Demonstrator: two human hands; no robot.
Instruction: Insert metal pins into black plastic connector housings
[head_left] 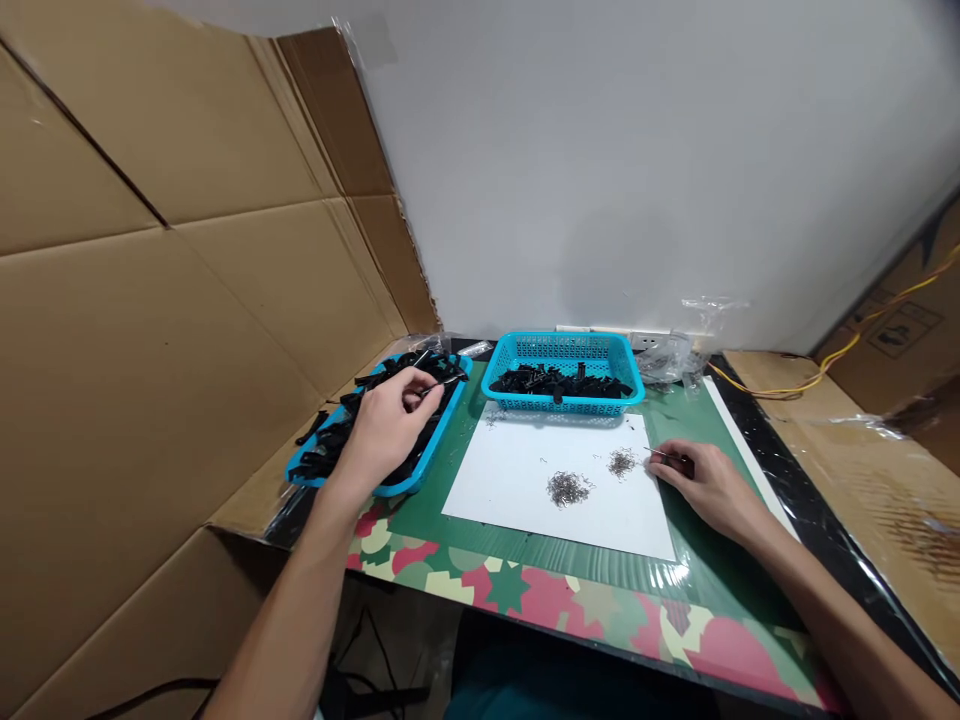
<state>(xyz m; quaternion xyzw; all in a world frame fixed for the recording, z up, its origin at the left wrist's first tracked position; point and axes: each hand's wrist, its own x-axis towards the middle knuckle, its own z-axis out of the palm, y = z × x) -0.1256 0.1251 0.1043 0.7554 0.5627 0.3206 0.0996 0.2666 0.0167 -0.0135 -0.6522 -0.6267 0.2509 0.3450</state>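
My left hand is over the left blue basket, its fingers closed on a small black part. Many black parts fill that basket. At the right edge of the white sheet, my right hand pinches a thin pointed tool; it looks like tweezers, though its shape is mostly hidden by the fingers. The tool's tip lies beside a small pile of tiny metal pieces. Left of this pile is a larger pile of similar metal pieces.
Behind the sheet stands another blue basket with black parts inside. Clear plastic bags lie by a wall socket. Cardboard walls in the left side, and yellow cables run over cardboard at right. A patterned strip lines the table's front.
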